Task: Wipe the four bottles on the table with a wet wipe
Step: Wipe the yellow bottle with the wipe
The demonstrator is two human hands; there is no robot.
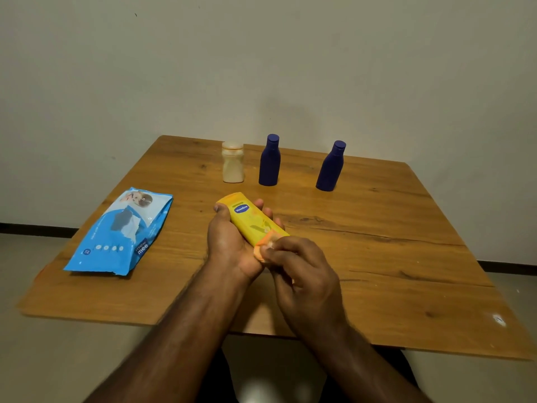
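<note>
Now left hand [229, 242] gripping yellow bottle [255, 221], right hand [302, 271] pinching wipe [268, 245]

head view | head-worn, faces forward and down | near the hands | table [377, 257] fills the middle, wall behind

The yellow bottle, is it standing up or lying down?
Lying down. The yellow plastic lotion bottle is tipped flat in the left hand, its orange cap toward the right hand.

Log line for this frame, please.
left hand holds yellow bottle | right hand wiping cap end | three bottles standing
</note>
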